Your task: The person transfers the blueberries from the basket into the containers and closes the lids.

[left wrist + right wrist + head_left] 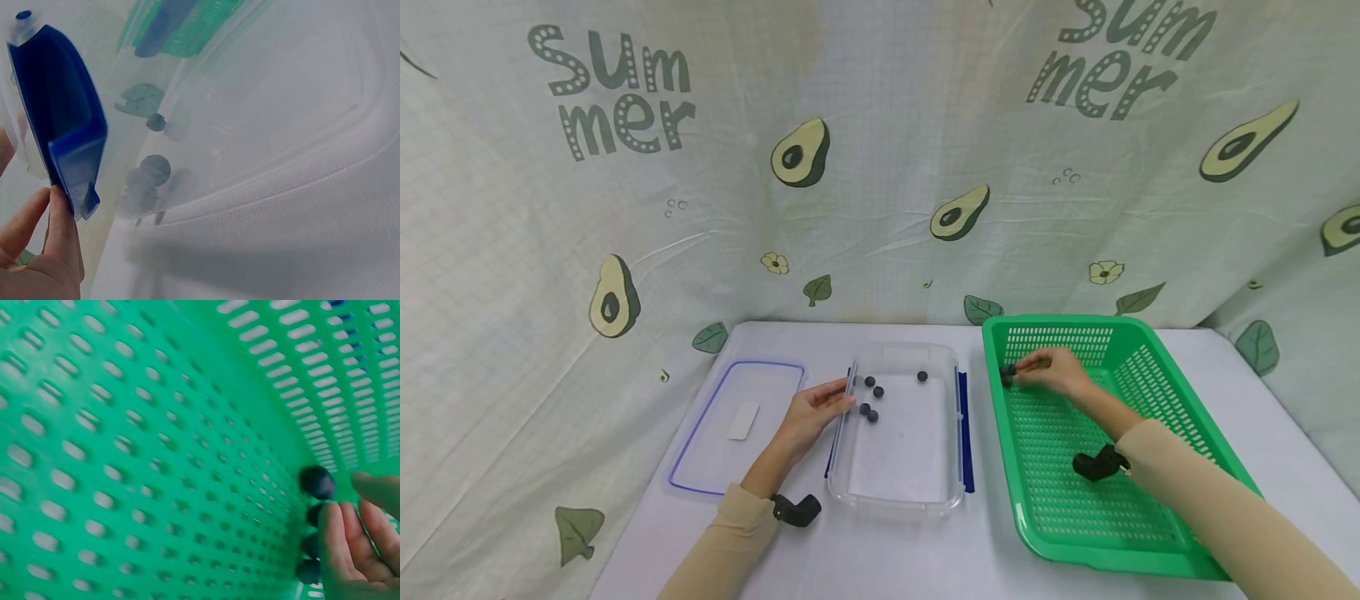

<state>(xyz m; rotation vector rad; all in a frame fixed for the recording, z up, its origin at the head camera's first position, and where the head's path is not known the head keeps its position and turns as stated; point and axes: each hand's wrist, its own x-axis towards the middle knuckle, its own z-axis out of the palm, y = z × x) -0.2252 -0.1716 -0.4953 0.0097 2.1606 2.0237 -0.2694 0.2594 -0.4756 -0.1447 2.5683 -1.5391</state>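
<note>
My left hand (814, 412) grips the left side of a clear plastic container (902, 505), its fingertips by the blue latch flap (69, 112). Several small dark round balls (878, 392), blueberry-like, lie inside that container, mostly at its left, with one farther right near the back. Over in the green basket (1026, 533), my right hand (1052, 371) reaches down to the left wall. Along that wall sits a row of the same dark balls (319, 482). Thumb and fingers are spread apart there, fingertips right at the balls.
A clear lid (700, 454) with a blue edge and a white label lies left of the container. Another blue latch flap (966, 433) hangs at the container's right side, facing the basket. Behind the white table hangs an avocado-print cloth (880, 250).
</note>
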